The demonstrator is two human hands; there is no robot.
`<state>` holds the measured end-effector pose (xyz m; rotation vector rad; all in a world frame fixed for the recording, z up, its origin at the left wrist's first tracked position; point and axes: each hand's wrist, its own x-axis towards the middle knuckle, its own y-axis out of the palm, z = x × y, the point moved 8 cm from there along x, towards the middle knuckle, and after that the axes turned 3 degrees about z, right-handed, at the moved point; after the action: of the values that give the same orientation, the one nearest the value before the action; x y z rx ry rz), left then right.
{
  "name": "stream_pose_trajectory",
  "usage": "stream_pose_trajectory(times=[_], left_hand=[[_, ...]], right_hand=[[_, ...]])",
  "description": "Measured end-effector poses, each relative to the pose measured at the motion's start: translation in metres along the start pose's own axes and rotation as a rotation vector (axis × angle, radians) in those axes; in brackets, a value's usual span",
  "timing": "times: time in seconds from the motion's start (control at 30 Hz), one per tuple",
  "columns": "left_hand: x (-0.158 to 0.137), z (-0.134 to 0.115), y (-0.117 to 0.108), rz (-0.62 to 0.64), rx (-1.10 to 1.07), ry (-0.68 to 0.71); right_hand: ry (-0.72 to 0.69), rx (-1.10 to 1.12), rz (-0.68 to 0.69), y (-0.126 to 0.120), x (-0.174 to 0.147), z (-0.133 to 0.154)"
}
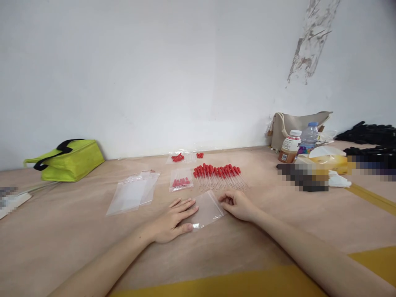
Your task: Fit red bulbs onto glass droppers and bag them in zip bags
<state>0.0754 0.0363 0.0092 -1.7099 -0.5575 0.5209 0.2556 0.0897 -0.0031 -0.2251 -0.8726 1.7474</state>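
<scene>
A clear zip bag (206, 209) lies flat on the table between my hands, its zip edge to the right. My left hand (176, 220) rests on the bag's left part with fingers spread. At the zip edge, the fingers of my right hand (235, 204) are curled together in a pinch on the bag's upper right corner. Just beyond lies a row of glass droppers (218, 173) with red rubber bulbs, bulbs pointing away from me. Left of them is a zip bag with red bulbs inside (181, 180). A stack of flat clear zip bags (133, 192) lies farther left.
Near the wall is another bag with red pieces (177, 157). A lime green bag (72, 161) stands at left. On the right are a brown drink bottle (290, 146), a clear bottle (309, 134), a beige bag (298, 119), yellow tape (338, 165) and black items (368, 134).
</scene>
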Motion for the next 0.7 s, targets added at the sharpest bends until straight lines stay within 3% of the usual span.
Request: stream_pose_trajectory(times=[0.1,0.27,0.43,0.7], left_hand=[[0.0,0.004,0.003,0.0,-0.019,0.01],[0.001,0.004,0.001,0.0,-0.016,0.063],[0.002,0.001,-0.007,-0.121,0.054,0.056],[-0.003,-0.005,-0.012,-0.117,-0.006,0.027]], right_hand=[[-0.054,-0.043,0.023,-0.001,-0.002,0.006],[-0.356,-0.063,0.172,-0.002,-0.01,0.038],[-0.551,-0.086,0.311,0.005,-0.02,0.055],[-0.504,-0.308,0.475,0.02,-0.024,0.051]])
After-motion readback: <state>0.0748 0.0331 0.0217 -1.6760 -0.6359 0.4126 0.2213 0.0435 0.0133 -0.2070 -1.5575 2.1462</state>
